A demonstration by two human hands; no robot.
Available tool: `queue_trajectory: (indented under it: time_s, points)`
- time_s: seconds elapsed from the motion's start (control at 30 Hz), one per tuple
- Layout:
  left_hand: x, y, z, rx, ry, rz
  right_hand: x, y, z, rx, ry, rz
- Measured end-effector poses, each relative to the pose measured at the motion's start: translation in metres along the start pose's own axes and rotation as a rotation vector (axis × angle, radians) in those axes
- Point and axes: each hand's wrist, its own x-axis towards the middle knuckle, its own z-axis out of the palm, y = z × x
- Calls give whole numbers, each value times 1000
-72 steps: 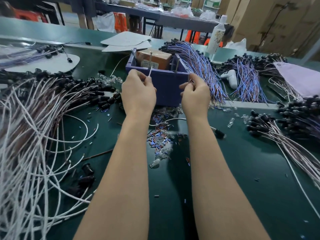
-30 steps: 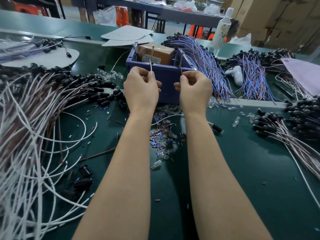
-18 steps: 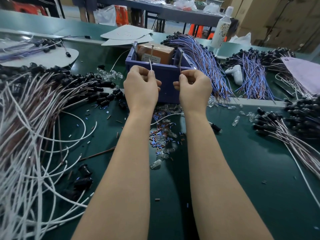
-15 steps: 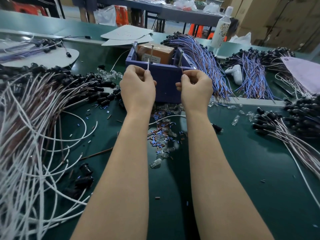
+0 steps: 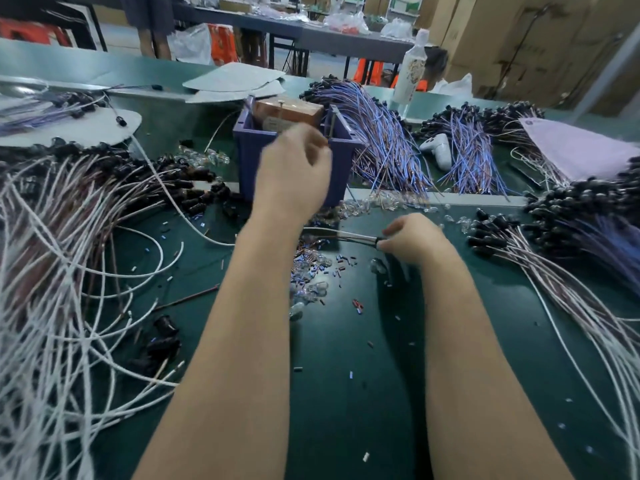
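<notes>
On the table (image 5: 346,393), right hand (image 5: 414,239) now lowered, pinching a white cable (image 5: 349,235), left hand (image 5: 292,174) blurred, grip unclear.

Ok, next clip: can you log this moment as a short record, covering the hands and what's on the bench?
setting: green workbench, head view
left hand: up in front of the purple bin, motion-blurred, grip unclear
right hand: low on the bench, pinching the white wire at its dark end
bin contents: brown cardboard box
left side: pile of white wires with black caps
right side: blue-purple wire bundles
centre: loose clear bulbs and sleeve bits
</notes>
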Motion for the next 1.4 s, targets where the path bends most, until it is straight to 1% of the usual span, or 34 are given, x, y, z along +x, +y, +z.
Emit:
queue_trajectory:
  time_s: [0.03, 0.07, 0.1, 0.17, 0.23, 0.3, 0.33, 0.4, 0.47, 0.57, 0.67, 0.7, 0.73, 0.77, 0.83, 0.87, 0.9, 0.97, 1.07, 1.1, 1.13, 1.17, 1.23, 1.27, 1.3, 1.33, 1.4]
  points:
    - [-4, -1, 9, 34, -151, -18, -1, 4, 3, 2, -13, -3]
    - [-8, -2, 17, 69, -264, -17, -3, 5, 5, 21, -3, -25]
    - [-11, -4, 23, 103, -340, 0, -3, 5, 7, 48, 12, -69]
    - [-16, -7, 31, 158, -435, 47, -4, 2, 8, 162, 24, -210]
    - [-17, -10, 31, 177, -493, 68, -6, -3, 8, 410, -9, -341]
    - [-16, -15, 28, 144, -493, 61, -7, -8, 9, 701, -32, -410]
    - [-14, -18, 25, 122, -471, 56, -8, -11, 9, 846, -36, -413]
    - [-11, -22, 19, 77, -428, 55, -8, -15, 11, 1146, -80, -373]
    - [-10, -24, 15, -29, -421, 54, -8, -16, 11, 1392, -189, -333]
    - [-10, -27, 13, -115, -420, 70, -11, -17, 12, 1614, -331, -281]
    - [-12, -31, 10, -273, -413, 48, -14, -23, 18, 1754, -370, -250]
    - [-12, -32, 9, -299, -406, 31, -14, -27, 21, 1756, -361, -262]
    - [-12, -33, 8, -289, -398, 13, -14, -30, 25, 1705, -313, -296]
    - [-12, -34, 8, -241, -387, -4, -14, -33, 27, 1578, -210, -350]
    - [-9, -36, 8, -81, -370, -19, -12, -34, 32, 1175, 69, -465]
    - [-8, -36, 7, -21, -372, -27, -12, -34, 33, 1011, 163, -495]
    - [-8, -35, 7, 4, -382, -37, -11, -34, 35, 937, 196, -504]
    - [-8, -32, 6, -21, -417, -58, -11, -33, 38, 984, 139, -496]
    - [-8, -37, -5, -143, -438, -164, -9, -21, 31, 1287, 16, -410]
    - [-7, -41, -12, -176, -426, -202, -8, -14, 26, 1357, 22, -351]
    - [-6, -44, -19, -204, -402, -229, -7, -7, 23, 1342, 68, -297]
    - [-4, -47, -24, -225, -367, -237, -5, -4, 21, 1219, 132, -268]
    - [-3, -47, -26, -241, -287, -222, -6, -11, 26, 773, 196, -266]
    - [-3, -45, -23, -223, -263, -201, -9, -19, 30, 573, 184, -280]
    - [-3, -41, -19, -180, -250, -177, -11, -26, 33, 426, 150, -293]
    - [-3, -38, -15, -113, -244, -158, -14, -31, 35, 317, 117, -305]
    - [-3, -35, -12, -7, -226, -126, -18, -34, 32, 172, 84, -325]
